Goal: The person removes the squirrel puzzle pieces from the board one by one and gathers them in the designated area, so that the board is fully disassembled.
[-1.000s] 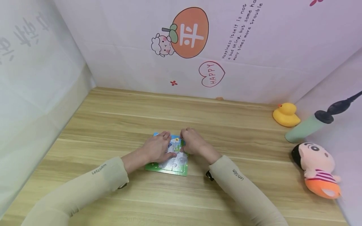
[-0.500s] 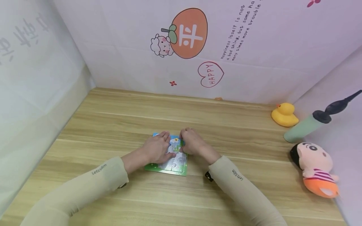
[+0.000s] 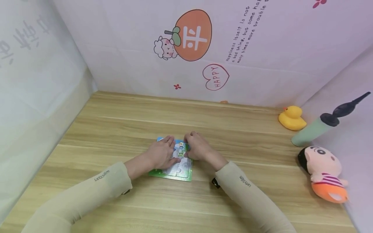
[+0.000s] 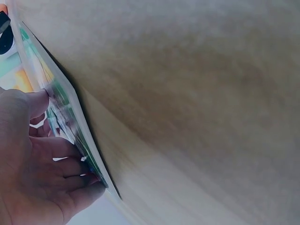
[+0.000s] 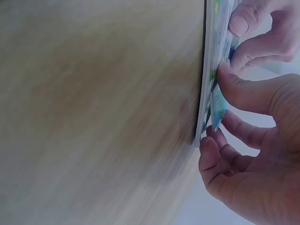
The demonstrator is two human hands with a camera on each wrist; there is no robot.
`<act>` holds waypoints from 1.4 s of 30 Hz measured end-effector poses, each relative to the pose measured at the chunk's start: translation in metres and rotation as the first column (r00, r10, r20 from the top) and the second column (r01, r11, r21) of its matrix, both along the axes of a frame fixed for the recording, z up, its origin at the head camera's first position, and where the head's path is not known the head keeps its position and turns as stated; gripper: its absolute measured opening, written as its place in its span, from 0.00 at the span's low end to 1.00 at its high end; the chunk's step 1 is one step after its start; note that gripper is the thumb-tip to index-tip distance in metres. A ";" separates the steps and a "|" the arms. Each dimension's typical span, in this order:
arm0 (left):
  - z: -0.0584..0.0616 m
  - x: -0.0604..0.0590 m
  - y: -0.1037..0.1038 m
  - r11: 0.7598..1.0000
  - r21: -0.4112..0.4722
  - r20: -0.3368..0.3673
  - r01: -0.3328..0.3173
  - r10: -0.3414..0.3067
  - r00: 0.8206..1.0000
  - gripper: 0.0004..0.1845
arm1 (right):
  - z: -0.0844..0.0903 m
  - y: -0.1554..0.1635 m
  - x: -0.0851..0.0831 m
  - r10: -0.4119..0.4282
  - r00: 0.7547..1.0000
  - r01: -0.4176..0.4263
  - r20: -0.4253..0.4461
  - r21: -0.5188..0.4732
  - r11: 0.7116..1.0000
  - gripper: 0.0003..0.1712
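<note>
A small jigsaw puzzle point(image 3: 170, 176) with a green and blue border lies flat on the wooden table. My left hand point(image 3: 161, 153) rests across its left part, thumb pointing right, fingers fairly straight over the pieces. At the upper right corner, my right hand point(image 3: 199, 146) pinches a puzzle piece point(image 5: 219, 107). In the right wrist view that piece tilts up from the board, between thumb and fingers. Part of the same corner point(image 3: 182, 148) shows a green and yellow patch beside the right fingers. The left hand covers much of the picture.
At the right stand a yellow rubber duck point(image 3: 292, 118) and a pale green pump point(image 3: 311, 131) with a black top. In front of them lies a plush doll point(image 3: 324, 173). A printed white cloth point(image 3: 131, 64) hangs behind the table.
The piece under my right fingers has lifted and tilted, so the flower picture there no longer looks the same. My left hand has stayed in place. The head view has shifted slightly.
</note>
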State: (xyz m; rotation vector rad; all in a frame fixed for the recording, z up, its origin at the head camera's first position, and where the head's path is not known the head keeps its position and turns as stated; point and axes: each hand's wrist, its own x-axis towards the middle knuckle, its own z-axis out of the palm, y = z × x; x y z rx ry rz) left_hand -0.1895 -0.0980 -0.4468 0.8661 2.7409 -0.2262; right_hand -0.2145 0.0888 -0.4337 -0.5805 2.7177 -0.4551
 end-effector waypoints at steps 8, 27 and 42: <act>0.001 0.000 0.001 0.999 0.035 0.023 -0.024 0.023 0.999 0.47 | 0.000 0.005 0.003 0.026 0.999 -0.030 -0.045 -0.109 0.994 0.25; 0.000 0.001 -0.001 0.996 0.086 0.013 -0.007 0.006 1.000 0.45 | 0.006 0.029 0.002 -0.027 1.000 0.025 0.000 -0.374 0.927 0.09; 0.002 -0.002 0.004 0.994 0.085 0.097 -0.072 0.063 0.993 0.47 | -0.005 0.152 -0.005 -0.255 0.961 0.211 -0.104 -0.318 0.924 0.17</act>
